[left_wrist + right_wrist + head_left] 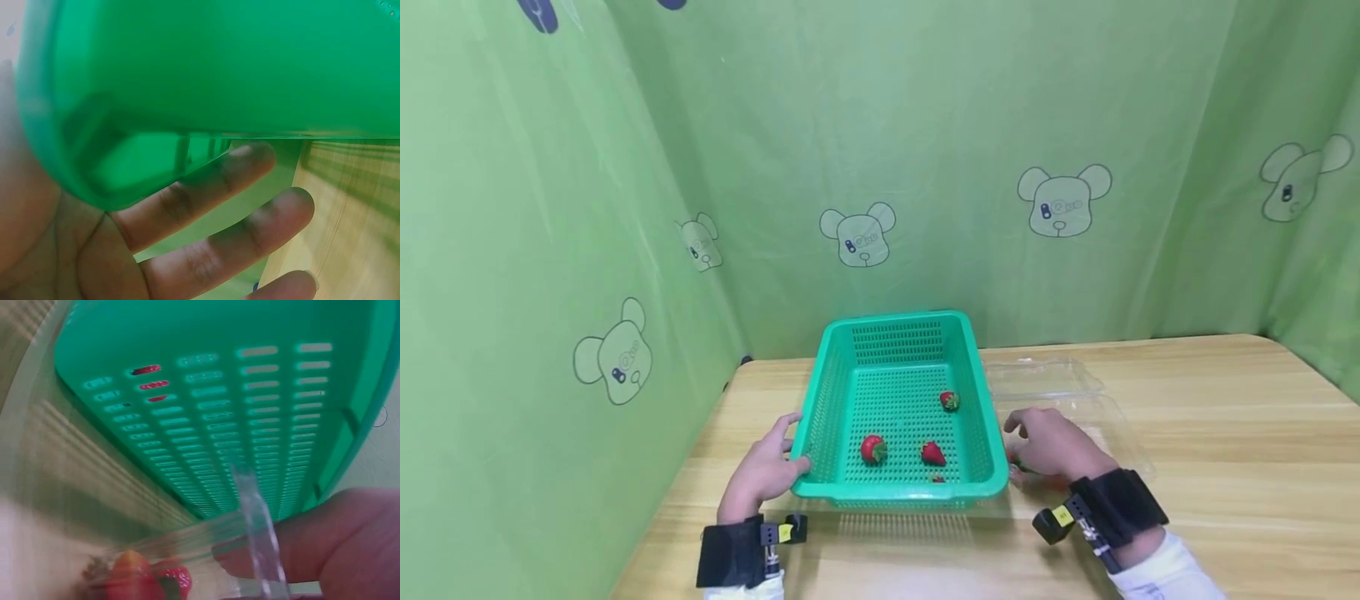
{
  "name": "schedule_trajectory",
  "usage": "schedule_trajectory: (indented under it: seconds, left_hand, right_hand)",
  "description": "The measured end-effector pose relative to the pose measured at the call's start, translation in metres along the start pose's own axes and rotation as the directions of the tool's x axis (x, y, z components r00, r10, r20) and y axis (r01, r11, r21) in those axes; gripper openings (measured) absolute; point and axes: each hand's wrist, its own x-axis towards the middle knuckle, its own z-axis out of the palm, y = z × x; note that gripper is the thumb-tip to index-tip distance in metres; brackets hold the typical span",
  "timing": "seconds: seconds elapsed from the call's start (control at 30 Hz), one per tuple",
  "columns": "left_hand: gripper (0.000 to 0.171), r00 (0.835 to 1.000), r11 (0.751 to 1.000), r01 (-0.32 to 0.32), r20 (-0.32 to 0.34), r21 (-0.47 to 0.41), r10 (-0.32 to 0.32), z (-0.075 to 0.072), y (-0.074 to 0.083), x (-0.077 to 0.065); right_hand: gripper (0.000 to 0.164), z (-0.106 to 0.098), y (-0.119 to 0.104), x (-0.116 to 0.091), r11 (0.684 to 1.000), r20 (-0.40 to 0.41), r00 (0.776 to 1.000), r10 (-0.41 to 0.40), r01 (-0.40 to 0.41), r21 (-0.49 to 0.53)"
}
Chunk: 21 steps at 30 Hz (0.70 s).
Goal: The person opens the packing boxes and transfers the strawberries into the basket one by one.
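Note:
A green plastic basket [898, 492] stands on the table with several strawberries in it, among them a strawberry [873, 449] near its left side. My left hand [767, 468] holds the basket's left rim near the front corner, thumb over the edge and fingers [231, 250] outside the wall. To the right lies an open clear plastic box [1123, 425]. Over its near left part is my right hand [1056, 446], fingers loosely bent. In the right wrist view, strawberries [134, 578] show behind the box's clear wall, with the thumb [281, 547] a little apart from them. The other right fingers are mostly hidden.
The wooden table [1240, 467] extends right of the box and in front of the basket. A green curtain [940, 108] printed with bear heads hangs behind the table and along both sides. The box's lid [1037, 377] lies flipped back towards the curtain.

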Motion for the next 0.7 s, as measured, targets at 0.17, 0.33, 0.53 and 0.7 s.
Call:
schedule_trajectory:
  seconds: [0.17,0.33,0.53,0.7]
  left_hand:
    - [0.068,1.0,1.0,0.005,0.005,0.001,-0.005,0.001,0.001,0.0]
    - [0.067,1.0,1.0,0.014,0.001,0.01,-0.014,0.0,0.002,-0.001]
    - [0.067,1.0,1.0,0.0,0.005,0.004,0.0,-0.001,0.003,-0.001]
    - [0.068,1.0,1.0,0.002,0.003,-0.005,-0.002,-0.001,0.002,-0.001]
  right_hand:
    - [0.032,0.003,0.0,0.0,0.999,0.008,0.999,-0.035,0.035,-0.025]
    - [0.03,0.007,0.001,0.0,1.0,0.014,1.0,-0.012,0.012,-0.015]
    - [0.008,0.01,0.004,0.003,1.0,0.029,1.0,0.007,-0.007,0.0]
    - [0.011,0.013,0.008,0.007,1.0,0.029,1.0,0.004,-0.004,0.0]
